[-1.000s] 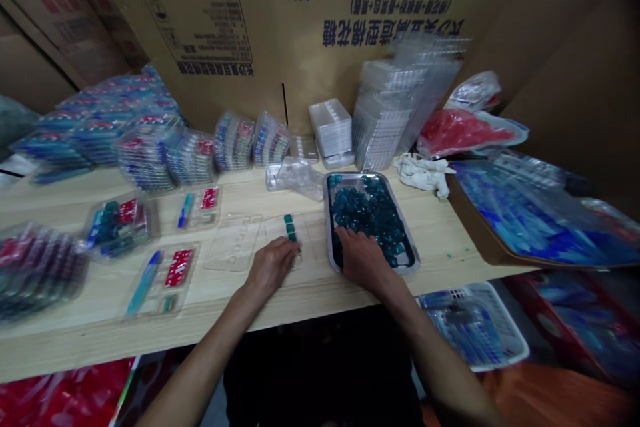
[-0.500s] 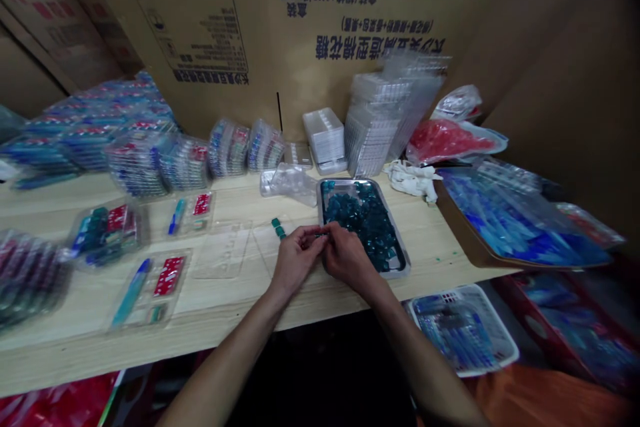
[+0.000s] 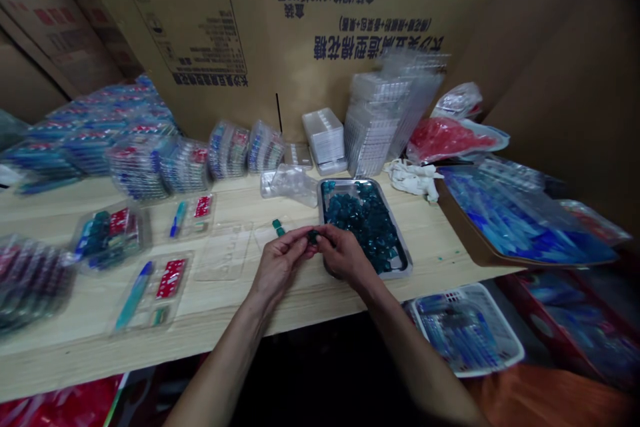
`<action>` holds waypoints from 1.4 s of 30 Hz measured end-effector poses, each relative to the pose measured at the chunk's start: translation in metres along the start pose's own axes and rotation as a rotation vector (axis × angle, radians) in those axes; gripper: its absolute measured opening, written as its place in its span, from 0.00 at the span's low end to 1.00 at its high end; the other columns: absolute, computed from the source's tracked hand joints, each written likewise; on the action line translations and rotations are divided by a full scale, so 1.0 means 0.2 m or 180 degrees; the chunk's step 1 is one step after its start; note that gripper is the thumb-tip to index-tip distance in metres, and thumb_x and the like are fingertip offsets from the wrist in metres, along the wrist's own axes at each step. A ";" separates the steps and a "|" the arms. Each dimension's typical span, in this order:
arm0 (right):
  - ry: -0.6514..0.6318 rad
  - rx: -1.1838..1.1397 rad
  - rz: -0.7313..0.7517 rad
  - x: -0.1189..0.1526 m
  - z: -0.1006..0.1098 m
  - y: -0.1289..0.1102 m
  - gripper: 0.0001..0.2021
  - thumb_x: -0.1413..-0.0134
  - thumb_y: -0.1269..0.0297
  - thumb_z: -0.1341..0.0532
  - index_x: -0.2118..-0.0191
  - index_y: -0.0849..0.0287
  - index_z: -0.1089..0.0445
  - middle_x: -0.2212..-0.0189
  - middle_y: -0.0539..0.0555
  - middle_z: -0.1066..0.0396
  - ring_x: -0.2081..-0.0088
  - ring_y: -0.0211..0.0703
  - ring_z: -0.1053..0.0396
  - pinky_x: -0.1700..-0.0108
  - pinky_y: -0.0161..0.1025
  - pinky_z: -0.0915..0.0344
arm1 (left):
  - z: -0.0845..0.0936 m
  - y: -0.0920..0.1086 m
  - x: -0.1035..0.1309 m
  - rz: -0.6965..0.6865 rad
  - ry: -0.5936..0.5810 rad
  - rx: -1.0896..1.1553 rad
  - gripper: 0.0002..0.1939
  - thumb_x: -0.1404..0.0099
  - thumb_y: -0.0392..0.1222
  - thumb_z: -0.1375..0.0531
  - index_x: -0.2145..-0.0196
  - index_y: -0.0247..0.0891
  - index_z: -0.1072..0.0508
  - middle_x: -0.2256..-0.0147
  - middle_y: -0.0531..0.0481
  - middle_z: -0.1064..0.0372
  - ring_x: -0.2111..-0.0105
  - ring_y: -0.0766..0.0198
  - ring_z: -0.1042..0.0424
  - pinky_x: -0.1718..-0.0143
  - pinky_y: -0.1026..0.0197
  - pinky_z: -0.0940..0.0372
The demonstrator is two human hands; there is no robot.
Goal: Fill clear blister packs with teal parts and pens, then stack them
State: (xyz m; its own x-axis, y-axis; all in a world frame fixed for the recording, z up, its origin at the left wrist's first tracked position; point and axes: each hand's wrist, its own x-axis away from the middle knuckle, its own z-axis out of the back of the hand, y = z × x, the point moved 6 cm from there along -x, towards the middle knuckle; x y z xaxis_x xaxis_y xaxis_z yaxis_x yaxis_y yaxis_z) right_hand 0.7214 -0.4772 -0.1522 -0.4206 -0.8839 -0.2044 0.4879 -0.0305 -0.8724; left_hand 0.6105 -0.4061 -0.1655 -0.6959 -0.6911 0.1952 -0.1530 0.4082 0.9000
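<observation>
My left hand [image 3: 281, 260] and my right hand [image 3: 341, 252] meet at the fingertips over the near left rim of a metal tray [image 3: 403, 263]. Pinched between them is a small dark green piece [image 3: 313, 236], partly covered by the fingers. Many glossy dark green pieces [image 3: 357, 217] fill the tray. Just beyond my left hand, green pieces [image 3: 278, 226] sit in a clear plastic blister tray [image 3: 263, 235], partly hidden by that hand. Another clear blister tray [image 3: 223, 252] lies to its left with nothing visible in it.
Filled blister packs [image 3: 155, 290] with a blue-green pen and red piece lie at left. Stacked packs [image 3: 137, 160] line the back left; clear tray stacks [image 3: 373, 120] stand behind the metal tray. At right are a carton of blue items [image 3: 525, 220] and a white basket [image 3: 517, 347].
My hands have shifted slightly left and my fingers have opened out, so the dark green piece between the fingertips now shows. The surroundings stay the same.
</observation>
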 end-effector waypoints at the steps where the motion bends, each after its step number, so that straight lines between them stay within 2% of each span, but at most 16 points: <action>1: -0.0078 -0.0137 0.0013 0.00 -0.01 0.00 0.11 0.40 0.69 0.48 0.58 0.57 0.30 0.67 0.52 0.25 0.67 0.40 0.30 0.63 0.36 0.36 | 0.01 0.00 0.00 -0.0034 0.0012 -0.0066 0.21 0.48 0.44 0.28 0.56 0.37 0.20 0.61 0.46 0.21 0.66 0.66 0.24 0.59 0.64 0.29; 3: -0.0086 -0.0297 0.0026 -0.01 -0.03 0.01 0.11 0.41 0.68 0.48 0.56 0.57 0.32 0.68 0.51 0.26 0.67 0.40 0.30 0.63 0.36 0.36 | 0.03 0.01 0.00 -0.0154 0.0088 -0.0190 0.20 0.49 0.43 0.28 0.58 0.37 0.20 0.61 0.46 0.21 0.65 0.65 0.24 0.58 0.63 0.29; 5: 0.0087 -0.0426 -0.0011 -0.01 -0.04 0.02 0.10 0.42 0.68 0.47 0.55 0.56 0.35 0.69 0.50 0.29 0.68 0.40 0.30 0.64 0.36 0.35 | 0.04 0.02 -0.01 -0.0251 0.0153 -0.0268 0.19 0.50 0.43 0.28 0.60 0.37 0.20 0.61 0.46 0.21 0.64 0.65 0.24 0.58 0.62 0.29; 9: 0.0411 -0.0498 -0.0007 0.00 -0.05 0.00 0.05 0.44 0.68 0.45 0.60 0.55 0.38 0.69 0.50 0.30 0.68 0.41 0.29 0.64 0.37 0.34 | 0.05 0.04 -0.02 -0.0355 0.0211 -0.0316 0.18 0.51 0.44 0.27 0.62 0.36 0.21 0.64 0.48 0.22 0.68 0.67 0.25 0.60 0.63 0.29; 12: 0.0209 -0.0416 0.0018 0.00 -0.07 -0.04 0.06 0.43 0.67 0.44 0.59 0.56 0.36 0.67 0.52 0.27 0.65 0.41 0.28 0.61 0.38 0.33 | 0.07 0.05 -0.01 -0.0399 0.0299 -0.0407 0.17 0.49 0.46 0.28 0.63 0.36 0.21 0.65 0.48 0.22 0.68 0.66 0.25 0.62 0.64 0.30; 17: 0.0055 -0.0187 -0.0011 -0.01 -0.05 -0.08 0.06 0.41 0.62 0.44 0.61 0.57 0.34 0.68 0.53 0.26 0.67 0.41 0.28 0.64 0.36 0.34 | 0.06 0.08 0.03 -0.0511 0.0327 -0.0862 0.13 0.45 0.45 0.32 0.64 0.36 0.20 0.66 0.48 0.22 0.67 0.65 0.26 0.62 0.64 0.33; 21: -0.0057 0.0174 -0.0020 -0.02 -0.06 -0.09 0.06 0.43 0.68 0.45 0.63 0.57 0.31 0.69 0.52 0.25 0.68 0.40 0.28 0.64 0.36 0.36 | 0.06 0.10 0.05 -0.0736 0.0486 -0.1401 0.09 0.45 0.42 0.34 0.66 0.36 0.21 0.71 0.51 0.23 0.73 0.68 0.30 0.70 0.67 0.37; 24: -0.0056 0.0324 -0.0022 -0.01 -0.07 -0.09 0.10 0.46 0.72 0.44 0.60 0.57 0.31 0.67 0.52 0.24 0.67 0.40 0.28 0.62 0.36 0.36 | 0.09 0.10 0.06 -0.0816 0.0709 -0.1599 0.08 0.45 0.42 0.35 0.67 0.36 0.21 0.75 0.53 0.26 0.77 0.69 0.34 0.74 0.67 0.40; 28: 0.0017 0.0336 -0.0078 -0.01 -0.08 -0.07 0.12 0.46 0.69 0.43 0.54 0.59 0.35 0.70 0.51 0.27 0.68 0.41 0.30 0.64 0.37 0.37 | 0.09 0.09 0.05 -0.0872 0.0770 -0.1694 0.08 0.46 0.41 0.36 0.68 0.36 0.21 0.72 0.51 0.24 0.75 0.67 0.30 0.72 0.66 0.38; 31: -0.0067 0.0385 -0.0161 -0.02 -0.10 -0.05 0.10 0.48 0.71 0.44 0.58 0.58 0.36 0.72 0.50 0.29 0.70 0.40 0.31 0.66 0.36 0.39 | 0.08 0.09 0.07 -0.0905 0.0787 -0.1823 0.08 0.45 0.42 0.37 0.68 0.36 0.22 0.72 0.51 0.23 0.74 0.66 0.28 0.71 0.66 0.36; 35: -0.0124 0.0250 -0.0529 -0.03 -0.09 0.01 0.09 0.52 0.75 0.44 0.63 0.58 0.34 0.74 0.49 0.30 0.71 0.39 0.32 0.67 0.35 0.40 | 0.09 0.12 0.09 -0.1238 0.0931 -0.2100 0.08 0.44 0.41 0.39 0.67 0.36 0.22 0.71 0.51 0.23 0.72 0.66 0.27 0.68 0.65 0.34; 39: -0.0233 -0.0016 -0.0628 -0.02 -0.10 0.01 0.07 0.48 0.66 0.42 0.61 0.58 0.35 0.74 0.47 0.30 0.72 0.39 0.32 0.69 0.34 0.41 | 0.10 0.12 0.09 -0.1316 0.0872 -0.2113 0.08 0.43 0.41 0.39 0.67 0.37 0.23 0.71 0.52 0.24 0.72 0.66 0.27 0.67 0.65 0.33; 42: -0.0195 0.0377 -0.0677 -0.01 -0.11 0.00 0.05 0.47 0.64 0.40 0.65 0.58 0.35 0.74 0.48 0.30 0.72 0.39 0.33 0.69 0.34 0.44 | 0.09 0.12 0.09 -0.1424 0.0901 -0.2171 0.06 0.42 0.41 0.38 0.68 0.37 0.23 0.70 0.52 0.25 0.71 0.66 0.27 0.68 0.65 0.33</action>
State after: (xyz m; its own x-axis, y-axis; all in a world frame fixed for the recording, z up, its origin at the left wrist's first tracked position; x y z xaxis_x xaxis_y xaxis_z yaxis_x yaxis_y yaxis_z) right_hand 0.7062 -0.4655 -0.1615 -0.4779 -0.8784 0.0086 0.4811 -0.2700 -0.8340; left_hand 0.5810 -0.3983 -0.1462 -0.4558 -0.8611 -0.2252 0.1471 -0.3224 0.9351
